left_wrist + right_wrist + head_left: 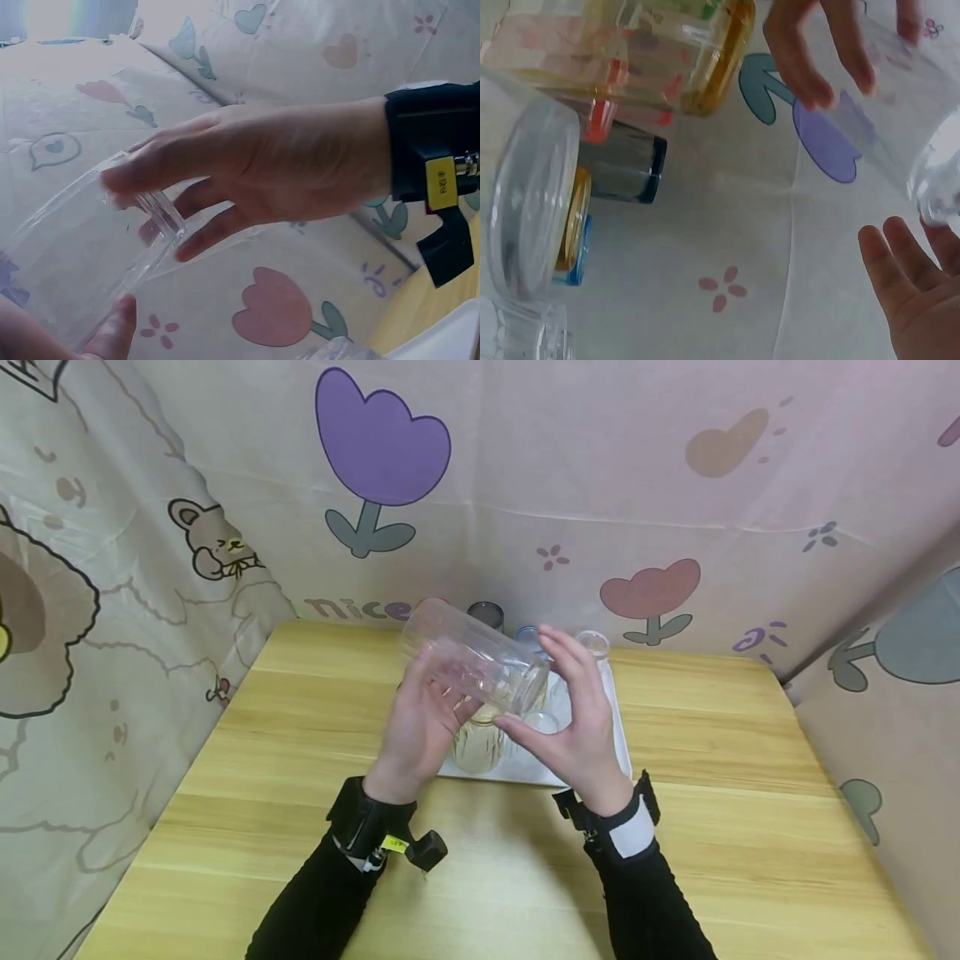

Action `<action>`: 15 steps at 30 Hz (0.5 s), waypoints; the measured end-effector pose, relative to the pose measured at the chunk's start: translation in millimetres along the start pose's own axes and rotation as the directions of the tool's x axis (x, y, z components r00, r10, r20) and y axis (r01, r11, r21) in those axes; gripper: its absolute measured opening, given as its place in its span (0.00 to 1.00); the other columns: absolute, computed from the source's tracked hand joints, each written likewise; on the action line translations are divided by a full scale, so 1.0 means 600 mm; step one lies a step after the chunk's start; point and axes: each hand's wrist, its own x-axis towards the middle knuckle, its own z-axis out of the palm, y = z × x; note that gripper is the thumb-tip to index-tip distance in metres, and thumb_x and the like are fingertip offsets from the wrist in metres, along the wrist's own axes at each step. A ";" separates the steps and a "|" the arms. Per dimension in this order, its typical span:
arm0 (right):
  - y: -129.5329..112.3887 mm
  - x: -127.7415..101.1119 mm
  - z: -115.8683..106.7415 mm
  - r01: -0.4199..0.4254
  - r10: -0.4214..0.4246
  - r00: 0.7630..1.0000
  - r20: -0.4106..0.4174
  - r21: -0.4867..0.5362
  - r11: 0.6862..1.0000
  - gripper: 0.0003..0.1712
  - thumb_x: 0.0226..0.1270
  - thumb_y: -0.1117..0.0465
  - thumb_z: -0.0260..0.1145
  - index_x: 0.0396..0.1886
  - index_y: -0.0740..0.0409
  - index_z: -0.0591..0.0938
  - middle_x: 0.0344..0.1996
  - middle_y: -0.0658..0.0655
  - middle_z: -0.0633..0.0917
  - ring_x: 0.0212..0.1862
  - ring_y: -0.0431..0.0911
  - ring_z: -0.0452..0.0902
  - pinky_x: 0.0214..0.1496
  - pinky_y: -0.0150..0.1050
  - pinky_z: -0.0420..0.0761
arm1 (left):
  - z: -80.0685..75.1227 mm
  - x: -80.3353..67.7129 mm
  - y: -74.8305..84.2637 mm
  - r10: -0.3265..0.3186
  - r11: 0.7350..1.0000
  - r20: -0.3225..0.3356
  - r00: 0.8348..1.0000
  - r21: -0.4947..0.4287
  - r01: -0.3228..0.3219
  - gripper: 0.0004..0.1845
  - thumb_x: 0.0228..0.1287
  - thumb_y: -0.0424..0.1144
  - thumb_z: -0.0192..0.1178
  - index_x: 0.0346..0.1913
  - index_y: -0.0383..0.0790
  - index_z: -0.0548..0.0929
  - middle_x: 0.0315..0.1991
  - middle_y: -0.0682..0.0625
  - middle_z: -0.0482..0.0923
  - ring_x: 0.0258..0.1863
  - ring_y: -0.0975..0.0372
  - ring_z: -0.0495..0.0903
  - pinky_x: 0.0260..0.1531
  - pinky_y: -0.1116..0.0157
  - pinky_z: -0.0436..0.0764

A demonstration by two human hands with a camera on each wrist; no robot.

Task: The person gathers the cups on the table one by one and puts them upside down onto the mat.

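In the head view a clear tumbler (480,656) is held tilted above the tray, its thick base toward the right. My left hand (418,718) holds the tumbler's body from the left and below. Around the base, the thumb and fingers of my right hand (573,718) grip it from the right. In the left wrist view the right hand's fingers reach over the thick base (161,214), while my left thumb (116,330) lies along the wall. Fingers of the left hand (825,52) curl against the tumbler in the right wrist view.
Below the hands a white tray (618,727) carries several glasses: an amber ribbed one (478,747), a dark one (487,612), a blue-rimmed one (528,635) and clear ones. The tray rests on a wooden table (712,735). A printed curtain (517,460) hangs behind.
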 end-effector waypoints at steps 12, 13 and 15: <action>-0.001 -0.004 0.014 0.076 -0.076 0.997 0.010 -0.011 0.997 0.37 0.47 0.68 0.83 0.59 0.68 0.78 0.62 0.70 0.79 0.65 0.62 0.76 0.67 0.45 0.78 | 0.009 -0.004 -0.020 -0.074 0.997 0.031 0.997 -0.022 0.074 0.35 0.73 0.57 0.60 0.74 0.50 0.61 0.55 0.50 0.76 0.50 0.60 0.80 0.37 0.69 0.86; -0.001 -0.004 0.013 0.077 -0.077 0.997 0.011 -0.015 0.997 0.36 0.47 0.68 0.83 0.58 0.68 0.79 0.62 0.70 0.79 0.64 0.62 0.77 0.66 0.45 0.78 | 0.009 -0.004 -0.020 -0.075 0.997 0.031 0.997 -0.018 0.076 0.35 0.73 0.57 0.59 0.75 0.50 0.60 0.55 0.50 0.76 0.51 0.60 0.80 0.37 0.68 0.86; 0.000 -0.003 0.011 0.081 -0.081 0.997 0.013 -0.020 0.997 0.35 0.49 0.67 0.83 0.58 0.68 0.79 0.61 0.70 0.80 0.63 0.62 0.78 0.66 0.45 0.78 | 0.009 -0.005 -0.019 -0.077 0.997 0.033 0.996 -0.008 0.077 0.35 0.73 0.57 0.59 0.75 0.51 0.59 0.56 0.50 0.75 0.52 0.59 0.80 0.39 0.68 0.87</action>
